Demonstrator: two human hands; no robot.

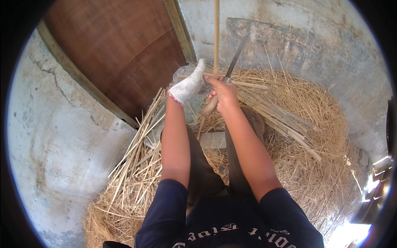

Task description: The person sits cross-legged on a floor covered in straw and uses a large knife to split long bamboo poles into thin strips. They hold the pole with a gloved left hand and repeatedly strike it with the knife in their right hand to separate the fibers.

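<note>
Lettering (230,227) across dark shirt (223,210) — right hand (226,94) around knife handle (208,107), gloved left hand (188,86) — hold unclear.

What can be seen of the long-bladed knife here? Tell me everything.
The long-bladed knife has a narrow, dark-grey, metal-looking blade, a paler, shiny band at its base and a thick, rounded brown handle that looks wooden. The bare right hand grips the handle, whose rounded end juts out below it. The blade slants up and to the right in the picture, against the background of the grey wall. Its sharpness cannot be told.
</note>
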